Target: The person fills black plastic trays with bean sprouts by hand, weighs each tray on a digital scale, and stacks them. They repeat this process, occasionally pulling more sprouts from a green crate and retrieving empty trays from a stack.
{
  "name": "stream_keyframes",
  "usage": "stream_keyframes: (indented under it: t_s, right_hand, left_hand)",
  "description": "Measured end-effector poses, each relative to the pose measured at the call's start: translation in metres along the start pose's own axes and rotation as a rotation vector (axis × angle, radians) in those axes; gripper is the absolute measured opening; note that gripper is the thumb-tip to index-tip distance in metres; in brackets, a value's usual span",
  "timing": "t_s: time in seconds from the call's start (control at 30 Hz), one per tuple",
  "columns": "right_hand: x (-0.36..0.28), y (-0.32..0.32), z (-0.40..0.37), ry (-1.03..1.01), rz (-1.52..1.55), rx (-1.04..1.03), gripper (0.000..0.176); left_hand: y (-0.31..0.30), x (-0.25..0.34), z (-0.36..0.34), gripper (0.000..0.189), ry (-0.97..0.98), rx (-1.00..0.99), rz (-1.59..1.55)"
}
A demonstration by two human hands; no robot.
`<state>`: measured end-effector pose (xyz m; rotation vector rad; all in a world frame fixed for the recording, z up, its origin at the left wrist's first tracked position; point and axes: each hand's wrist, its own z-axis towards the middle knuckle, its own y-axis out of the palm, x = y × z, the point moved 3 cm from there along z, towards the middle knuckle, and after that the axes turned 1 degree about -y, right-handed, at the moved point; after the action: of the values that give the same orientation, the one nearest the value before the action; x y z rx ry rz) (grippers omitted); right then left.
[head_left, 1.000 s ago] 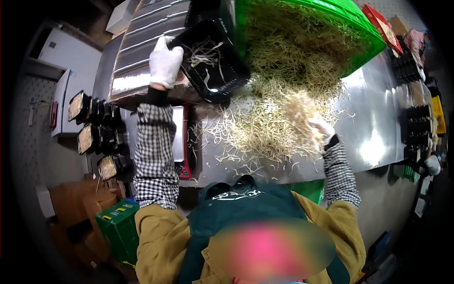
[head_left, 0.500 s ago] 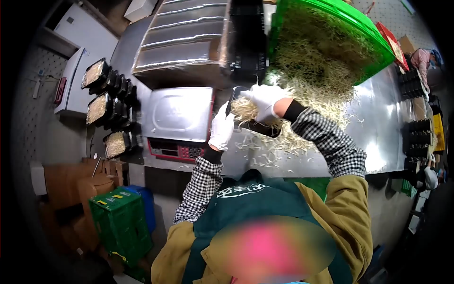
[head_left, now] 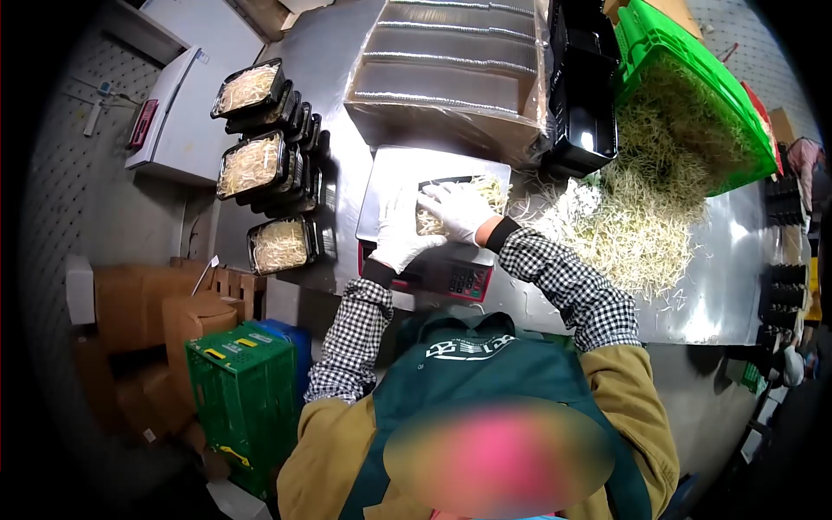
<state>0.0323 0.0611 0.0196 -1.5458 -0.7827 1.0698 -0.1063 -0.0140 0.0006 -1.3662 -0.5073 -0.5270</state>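
Observation:
A black tray of bean sprouts (head_left: 490, 191) rests on the metal pan of a red scale (head_left: 373, 204). Against the tray's left end is my gloved left hand (head_left: 400, 230), fingers stretched along its side and thumb apart. My gloved right hand (head_left: 457, 211) lies over the sprouts with its fingers spread, touching them from above. Much of the tray's near edge is hidden by both hands. To the right, a loose heap of bean sprouts (head_left: 637, 234) spreads over the metal table (head_left: 719, 277), spilling from a tipped green crate (head_left: 646, 48).
Filled sprout trays (head_left: 251, 165) stand in stacks on the left. Behind the scale is a carton of clear lids (head_left: 442, 95), beside nested empty black trays (head_left: 585, 113). A dark green crate (head_left: 238, 390) and cardboard boxes stand on the floor. Another person (head_left: 806, 165) is at far right.
Both hands have moved left with the tray from beside the sprout heap onto the scale. The right hand now lies flatter on the sprouts. The camera view has shifted.

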Motion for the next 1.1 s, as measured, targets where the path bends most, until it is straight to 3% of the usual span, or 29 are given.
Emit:
stream_keyframes:
  t_s: [0.1, 0.23, 0.37, 0.4, 0.43, 0.5, 0.53, 0.63, 0.67, 0.7, 0.77, 0.83, 0.87, 0.9, 1.0, 1.1]
  right_hand:
    - [0.009, -0.003, -0.003, -0.038, 0.099, 0.024, 0.088]
    - [0.004, 0.004, -0.014, 0.011, -0.080, 0.165, 0.074]
    - [0.000, -0.002, -0.015, 0.052, -0.050, 0.075, 0.070]
    - [-0.003, -0.014, -0.015, 0.040, -0.032, 0.014, 0.074]
    - [-0.002, -0.026, -0.017, 0.035, -0.010, -0.011, 0.071]
    - [0.000, -0.050, -0.021, 0.022, 0.034, -0.053, 0.067]
    - [-0.007, -0.076, -0.020, 0.002, 0.045, -0.011, 0.074]
    - [0.014, -0.059, -0.013, -0.045, -0.002, 0.147, 0.085]
    - [0.030, -0.055, -0.019, -0.043, -0.109, 0.030, 0.083]
    - [0.029, -0.070, -0.025, 0.039, -0.121, -0.124, 0.081]
    - [0.047, -0.059, -0.046, 0.094, -0.205, -0.026, 0.065]
    - [0.047, -0.049, -0.062, 0.377, -0.139, -0.099, 0.044]
    - [0.045, -0.042, -0.068, 0.418, -0.113, -0.060, 0.033]
    - [0.047, -0.032, -0.071, 0.465, -0.044, -0.115, 0.043]
    - [0.055, -0.021, -0.079, 0.336, -0.038, 0.064, 0.023]
    - [0.077, -0.017, -0.090, 0.292, 0.031, 0.120, 0.018]
  left_hand:
    - [-0.003, -0.007, 0.011, 0.108, 0.019, -0.098, 0.195]
    - [0.002, 0.000, 0.015, 0.107, 0.054, -0.033, 0.332]
    - [-0.012, -0.014, 0.019, 0.111, 0.185, -0.196, 0.148]
    - [-0.035, -0.009, 0.020, 0.110, 0.127, -0.358, -0.116]
    - [-0.042, -0.012, 0.020, 0.104, 0.182, -0.358, -0.235]
    - [-0.048, 0.007, 0.020, 0.095, -0.095, -0.360, -0.748]
    - [-0.055, 0.026, 0.021, 0.090, -0.196, -0.317, -0.971]
    - [-0.040, 0.049, 0.031, 0.085, 0.180, 0.151, -0.189]
    - [-0.008, 0.042, 0.029, 0.088, 0.251, 0.001, -0.011]
    - [-0.003, 0.047, 0.030, 0.083, 0.353, 0.037, -0.003]
    - [0.014, 0.041, 0.024, 0.075, 0.464, 0.079, 0.212]
    - [0.015, 0.041, 0.022, 0.069, 0.406, 0.026, 0.215]
    - [0.016, 0.042, 0.021, 0.067, 0.375, -0.002, 0.215]
    - [0.017, 0.042, 0.022, 0.065, 0.367, -0.028, 0.185]
    - [0.019, 0.038, 0.027, 0.058, 0.404, -0.028, 0.148]
    - [0.019, 0.039, 0.029, 0.057, 0.435, -0.056, 0.154]
